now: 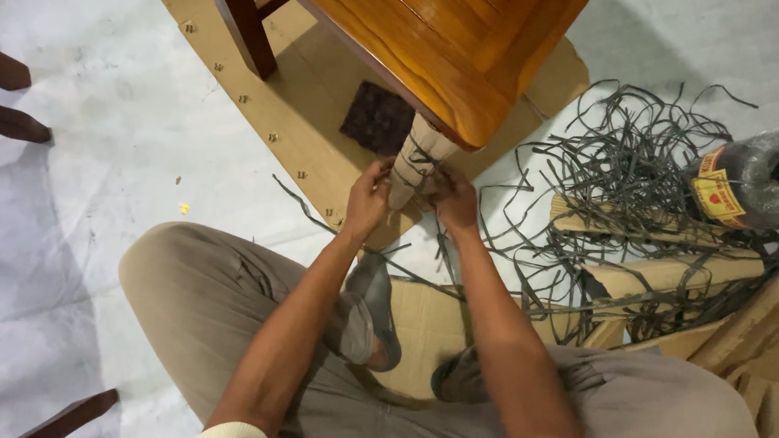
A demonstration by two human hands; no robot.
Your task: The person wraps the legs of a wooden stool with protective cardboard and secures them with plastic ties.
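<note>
Overhead, a varnished wooden table (441,38) stands on flattened cardboard (296,110); its paper-wrapped leg (415,161) rises just in front of the seated person. Both hands meet there: left hand (368,199) and right hand (456,201) have fingers closed on the dark strapping (423,168) wound around the leg.
</note>
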